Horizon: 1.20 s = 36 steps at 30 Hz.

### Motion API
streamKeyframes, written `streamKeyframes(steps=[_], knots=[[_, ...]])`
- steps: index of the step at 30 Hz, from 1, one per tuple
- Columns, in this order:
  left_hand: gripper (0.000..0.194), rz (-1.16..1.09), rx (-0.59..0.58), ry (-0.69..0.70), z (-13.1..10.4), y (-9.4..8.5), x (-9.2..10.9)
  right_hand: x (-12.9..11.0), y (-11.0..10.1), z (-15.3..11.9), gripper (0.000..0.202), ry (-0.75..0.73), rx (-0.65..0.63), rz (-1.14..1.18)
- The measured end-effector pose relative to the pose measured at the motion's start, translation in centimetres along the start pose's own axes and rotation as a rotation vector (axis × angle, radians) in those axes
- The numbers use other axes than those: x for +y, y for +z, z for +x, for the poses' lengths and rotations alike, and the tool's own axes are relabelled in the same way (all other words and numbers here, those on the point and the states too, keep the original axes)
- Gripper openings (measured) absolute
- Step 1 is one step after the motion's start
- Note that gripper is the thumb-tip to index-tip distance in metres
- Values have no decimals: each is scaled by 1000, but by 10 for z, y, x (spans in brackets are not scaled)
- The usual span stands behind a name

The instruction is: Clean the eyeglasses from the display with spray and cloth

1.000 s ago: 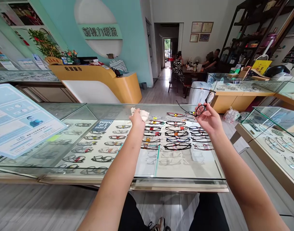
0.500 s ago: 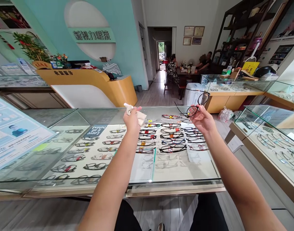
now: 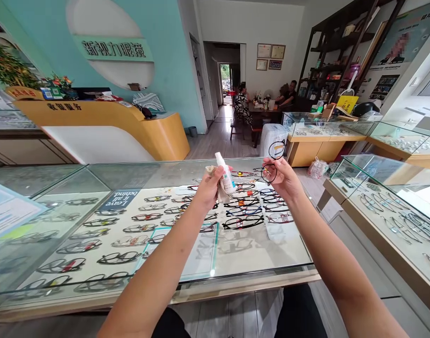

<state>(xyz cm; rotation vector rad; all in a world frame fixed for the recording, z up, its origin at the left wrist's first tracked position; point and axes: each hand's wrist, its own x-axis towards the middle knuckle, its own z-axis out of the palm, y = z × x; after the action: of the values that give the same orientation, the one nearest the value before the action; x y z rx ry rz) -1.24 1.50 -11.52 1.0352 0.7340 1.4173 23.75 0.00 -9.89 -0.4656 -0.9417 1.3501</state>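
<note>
My left hand [image 3: 208,190] is closed around a small white spray bottle [image 3: 224,173], held upright with a slight tilt. A beige cloth [image 3: 222,193] is bunched against the bottle in the same hand. My right hand [image 3: 285,180] pinches a pair of round, dark-rimmed eyeglasses [image 3: 269,173] near the bridge, one lens above the other. The bottle and the eyeglasses are apart, both above the glass display case [image 3: 158,169]. Under the glass lie rows of eyeglass frames [image 3: 243,221].
A second glass case [image 3: 387,202] stands to my right. A printed sign [image 3: 10,206] leans in from the left. Beyond are a curved yellow counter [image 3: 165,136], a plastic-wrapped box [image 3: 271,136] and two people seated at a dark table [image 3: 266,108].
My left hand has turned, bringing the spray bottle upright into plain view, and moved nearer the eyeglasses. My right hand has turned the eyeglasses so their lenses face me. The view has shifted right.
</note>
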Motion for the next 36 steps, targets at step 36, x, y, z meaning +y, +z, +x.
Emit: streamKeyframes(steps=[36], knots=[[58,702,-149,210,-9,-2,-6,34,26,-19,36,280,-363,-189]])
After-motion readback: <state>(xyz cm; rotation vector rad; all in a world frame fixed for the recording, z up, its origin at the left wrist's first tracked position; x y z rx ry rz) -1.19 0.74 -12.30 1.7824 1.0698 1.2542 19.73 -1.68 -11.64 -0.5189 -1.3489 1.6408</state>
